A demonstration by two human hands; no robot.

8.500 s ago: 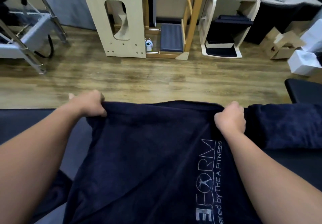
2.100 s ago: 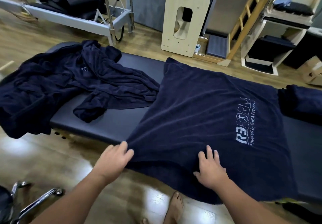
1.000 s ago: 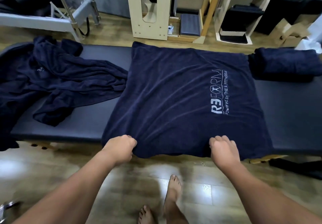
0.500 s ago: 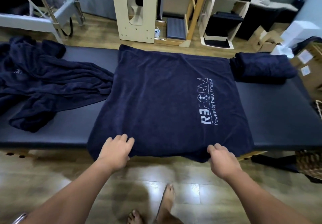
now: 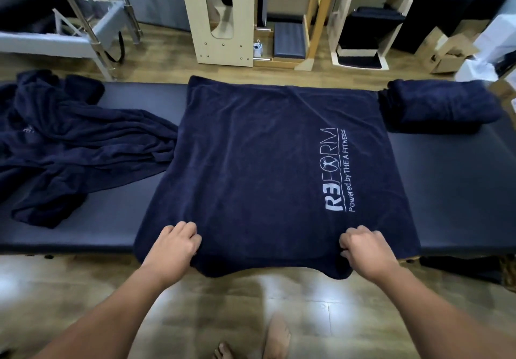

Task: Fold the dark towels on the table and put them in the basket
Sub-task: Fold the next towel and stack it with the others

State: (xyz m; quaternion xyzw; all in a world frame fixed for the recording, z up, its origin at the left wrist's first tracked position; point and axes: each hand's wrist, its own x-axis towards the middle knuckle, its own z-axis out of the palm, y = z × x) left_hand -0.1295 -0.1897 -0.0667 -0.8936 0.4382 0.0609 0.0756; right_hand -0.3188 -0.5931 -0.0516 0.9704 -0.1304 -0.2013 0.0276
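I'm gripping the near hem of the spread towel [image 5: 265,168] w/ both fists, left hand [image 5: 174,247] and right hand [image 5: 365,249] each bunching cloth where it overhangs the table [image 5: 446,180]. Judging the fold: lift both corners level, carry them to the far edge, match hems, smooth flat. Beyond, a crumpled towel heap [image 5: 69,146] is lying left, a folded towel [image 5: 441,104] sitting far right. Basket: can't make it out; possibly cut off at right edge.
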